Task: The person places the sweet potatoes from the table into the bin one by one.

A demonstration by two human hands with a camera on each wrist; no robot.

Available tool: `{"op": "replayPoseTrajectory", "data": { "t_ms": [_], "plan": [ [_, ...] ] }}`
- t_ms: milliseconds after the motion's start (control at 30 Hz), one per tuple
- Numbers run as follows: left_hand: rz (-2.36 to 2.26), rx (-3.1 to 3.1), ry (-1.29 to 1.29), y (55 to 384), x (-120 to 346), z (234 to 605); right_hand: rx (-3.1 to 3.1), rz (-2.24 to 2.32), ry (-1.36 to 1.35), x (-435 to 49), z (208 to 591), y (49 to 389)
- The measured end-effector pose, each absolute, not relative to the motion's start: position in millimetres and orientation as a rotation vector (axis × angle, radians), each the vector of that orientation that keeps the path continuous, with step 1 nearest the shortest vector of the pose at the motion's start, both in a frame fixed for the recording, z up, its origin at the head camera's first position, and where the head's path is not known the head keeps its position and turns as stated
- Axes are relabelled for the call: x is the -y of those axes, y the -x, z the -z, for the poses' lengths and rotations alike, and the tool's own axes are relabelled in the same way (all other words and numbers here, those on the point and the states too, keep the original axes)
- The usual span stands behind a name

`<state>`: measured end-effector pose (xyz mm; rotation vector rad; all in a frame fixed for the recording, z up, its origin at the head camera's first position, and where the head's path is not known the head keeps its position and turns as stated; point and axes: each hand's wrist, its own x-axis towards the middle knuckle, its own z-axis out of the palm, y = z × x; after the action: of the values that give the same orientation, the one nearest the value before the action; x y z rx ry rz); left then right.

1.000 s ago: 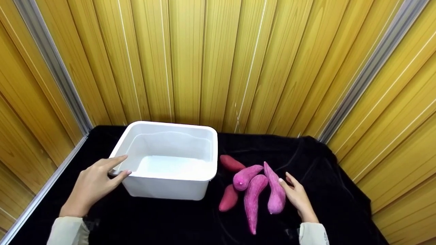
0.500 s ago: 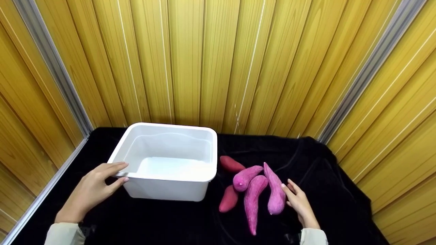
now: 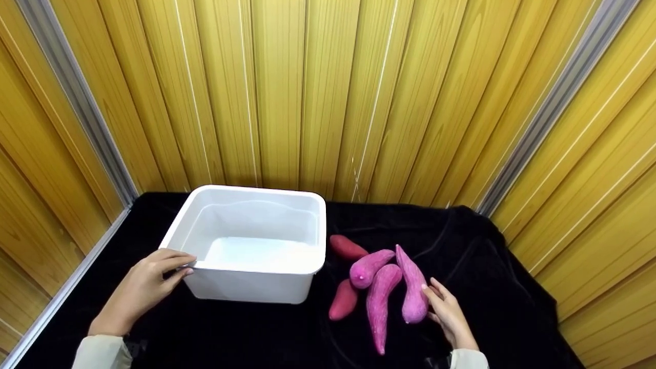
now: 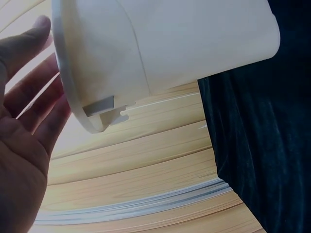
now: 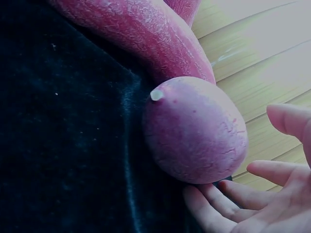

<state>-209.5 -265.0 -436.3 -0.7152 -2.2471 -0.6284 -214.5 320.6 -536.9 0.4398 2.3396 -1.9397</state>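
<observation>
A deep white plastic tub stands at the left on black cloth. My left hand pinches its near left corner, fingers over the rim and thumb below it. In the left wrist view the fingertips pass behind the rim. Right of the tub lies a cluster of sweet potatoes. My right hand is at the rightmost pink-purple sweet potato, thumb along its right side. In the right wrist view its rounded end has fingertips beneath it, and the thumb stands apart. A curved pink sweet potato lies next to it.
Another pink sweet potato touches the curved one. Two smaller red ones lie nearer the tub, one behind and one in front. Yellow wood-patterned walls enclose the cloth at the back and sides.
My left hand has drawn its thumb and fingers together on the tub's corner. My right hand has moved slightly down along the rightmost sweet potato. The tub and sweet potatoes stay in place.
</observation>
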Motion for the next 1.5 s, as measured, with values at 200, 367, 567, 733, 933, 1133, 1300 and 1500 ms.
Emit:
{"op": "replayPoseTrajectory", "data": {
  "t_ms": [200, 367, 567, 733, 933, 1133, 1300, 1500],
  "plan": [
    [0.610, 2.233, 0.734, 211.7, 264.7, 438.5, -2.292, 2.006, -0.449, -319.4, 544.5, 212.5],
    [0.600, 2.235, 0.730, 211.3, 263.9, 438.7, -2.290, 2.010, -0.449, -318.0, 547.8, 211.6],
    [0.613, 2.235, 0.707, 210.3, 263.0, 439.0, -2.329, 1.971, -0.462, -317.4, 551.2, 212.7],
    [0.611, 2.217, 0.713, 212.1, 262.0, 439.5, -2.385, 1.934, -0.506, -315.9, 551.7, 212.3],
    [0.618, 2.220, 0.692, 212.3, 262.3, 440.1, -2.409, 1.917, -0.520, -313.5, 550.5, 212.1],
    [0.616, 2.226, 0.680, 212.3, 262.7, 439.7, -2.410, 1.922, -0.526, -312.2, 551.5, 212.1],
    [0.609, 2.220, 0.693, 213.7, 262.7, 439.4, -2.421, 1.929, -0.516, -312.3, 553.3, 211.3],
    [0.611, 2.228, 0.691, 215.9, 262.6, 440.8, -2.431, 1.919, -0.528, -312.8, 554.2, 209.9]
  ]
}}
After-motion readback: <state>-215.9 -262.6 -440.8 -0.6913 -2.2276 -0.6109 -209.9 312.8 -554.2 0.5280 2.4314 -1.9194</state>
